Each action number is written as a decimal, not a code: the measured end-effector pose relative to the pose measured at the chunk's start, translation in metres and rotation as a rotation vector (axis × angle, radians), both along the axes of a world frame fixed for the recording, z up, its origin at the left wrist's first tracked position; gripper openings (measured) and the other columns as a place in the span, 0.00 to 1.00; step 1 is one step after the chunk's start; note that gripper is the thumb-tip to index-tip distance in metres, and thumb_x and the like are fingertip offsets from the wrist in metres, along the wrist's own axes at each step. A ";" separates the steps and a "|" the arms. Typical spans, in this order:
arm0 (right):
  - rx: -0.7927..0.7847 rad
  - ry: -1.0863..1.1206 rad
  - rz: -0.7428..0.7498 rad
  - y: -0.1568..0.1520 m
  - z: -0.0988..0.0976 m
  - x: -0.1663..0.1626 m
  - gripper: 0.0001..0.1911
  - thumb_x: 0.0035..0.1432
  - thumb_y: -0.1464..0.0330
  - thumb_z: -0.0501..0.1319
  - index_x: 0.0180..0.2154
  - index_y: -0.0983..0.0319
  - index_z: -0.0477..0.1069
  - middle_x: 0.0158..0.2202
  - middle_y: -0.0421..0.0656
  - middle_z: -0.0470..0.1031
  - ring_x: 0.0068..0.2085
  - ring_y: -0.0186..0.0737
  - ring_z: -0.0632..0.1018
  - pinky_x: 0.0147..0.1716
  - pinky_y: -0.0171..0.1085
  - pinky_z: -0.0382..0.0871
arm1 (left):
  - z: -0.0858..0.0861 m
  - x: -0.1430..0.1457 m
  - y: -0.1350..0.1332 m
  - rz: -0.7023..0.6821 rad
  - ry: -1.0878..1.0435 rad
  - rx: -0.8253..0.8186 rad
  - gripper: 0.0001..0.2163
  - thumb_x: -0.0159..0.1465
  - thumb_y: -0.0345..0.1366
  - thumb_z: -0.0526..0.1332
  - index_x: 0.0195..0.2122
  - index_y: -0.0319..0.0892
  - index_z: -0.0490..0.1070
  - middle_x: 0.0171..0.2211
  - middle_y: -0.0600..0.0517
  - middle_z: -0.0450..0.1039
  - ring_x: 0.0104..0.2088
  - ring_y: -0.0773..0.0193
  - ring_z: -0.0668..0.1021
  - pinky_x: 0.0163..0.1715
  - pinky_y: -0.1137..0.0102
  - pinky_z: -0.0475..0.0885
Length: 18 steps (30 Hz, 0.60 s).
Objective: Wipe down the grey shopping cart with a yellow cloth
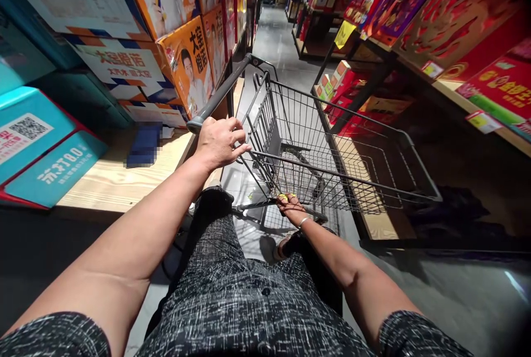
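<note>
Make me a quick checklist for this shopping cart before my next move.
1. Left hand touching the cart near the end of the handle: ok.
2. Right hand closed on a lower bar: ok.
3. Cart lined up with the aisle: not ok; it points across, toward the right-hand side.
4. Cart clear of the low shelf board: cannot tell; they overlap in this view.
5. Wheels free to roll: cannot tell; not clearly visible.
6. Orange box stacked on the left: ok.
</note>
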State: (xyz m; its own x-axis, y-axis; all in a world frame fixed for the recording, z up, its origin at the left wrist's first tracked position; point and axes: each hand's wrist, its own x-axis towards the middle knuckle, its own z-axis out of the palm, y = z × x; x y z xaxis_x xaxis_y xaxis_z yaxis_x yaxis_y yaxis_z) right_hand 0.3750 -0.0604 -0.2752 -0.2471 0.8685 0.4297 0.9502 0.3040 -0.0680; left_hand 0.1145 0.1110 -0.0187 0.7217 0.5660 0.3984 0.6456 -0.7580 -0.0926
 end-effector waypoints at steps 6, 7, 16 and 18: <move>0.044 -0.030 0.130 0.029 0.044 -0.030 0.20 0.63 0.74 0.61 0.52 0.50 0.79 0.53 0.39 0.79 0.52 0.39 0.76 0.54 0.39 0.76 | -0.003 0.000 0.001 -0.011 -0.033 0.021 0.17 0.69 0.54 0.61 0.36 0.47 0.79 0.49 0.51 0.78 0.42 0.53 0.78 0.43 0.56 0.60; 0.083 -0.002 0.138 0.037 0.060 -0.037 0.22 0.64 0.72 0.62 0.56 0.47 0.76 0.56 0.39 0.78 0.56 0.42 0.74 0.59 0.44 0.74 | -0.003 0.000 0.001 -0.012 -0.047 0.014 0.17 0.70 0.53 0.60 0.36 0.47 0.79 0.49 0.50 0.79 0.42 0.53 0.78 0.44 0.56 0.61; 0.249 0.102 0.092 0.034 0.079 -0.020 0.23 0.65 0.75 0.63 0.56 0.46 0.76 0.56 0.41 0.77 0.59 0.47 0.70 0.62 0.50 0.70 | -0.003 -0.002 0.002 -0.009 -0.040 0.040 0.20 0.74 0.50 0.53 0.37 0.47 0.81 0.49 0.51 0.80 0.42 0.53 0.79 0.42 0.54 0.63; 0.155 0.123 0.065 0.017 0.050 -0.007 0.19 0.66 0.76 0.60 0.51 0.50 0.79 0.52 0.41 0.79 0.52 0.43 0.73 0.56 0.45 0.73 | -0.004 -0.002 0.003 -0.002 -0.057 0.032 0.19 0.73 0.48 0.53 0.35 0.47 0.81 0.48 0.50 0.79 0.41 0.53 0.78 0.44 0.53 0.63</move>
